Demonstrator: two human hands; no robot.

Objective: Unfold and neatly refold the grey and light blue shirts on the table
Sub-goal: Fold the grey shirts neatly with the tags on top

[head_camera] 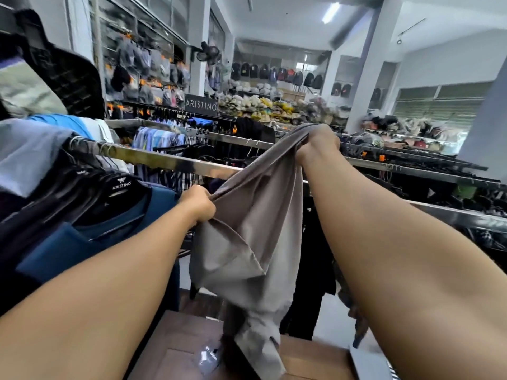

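Observation:
I hold the grey shirt up in the air in front of me, above the wooden table. My left hand grips one bunched edge of it low on the left. My right hand grips another bunched edge higher and further out. The cloth hangs slack between them in loose folds, and its lower end trails down onto the table. No light blue shirt shows in this view.
A metal clothes rail with dark hangers and blue shirts runs across just behind the hands. A crumpled clear plastic bag lies on the table. More racks and shelves of bags fill the shop beyond.

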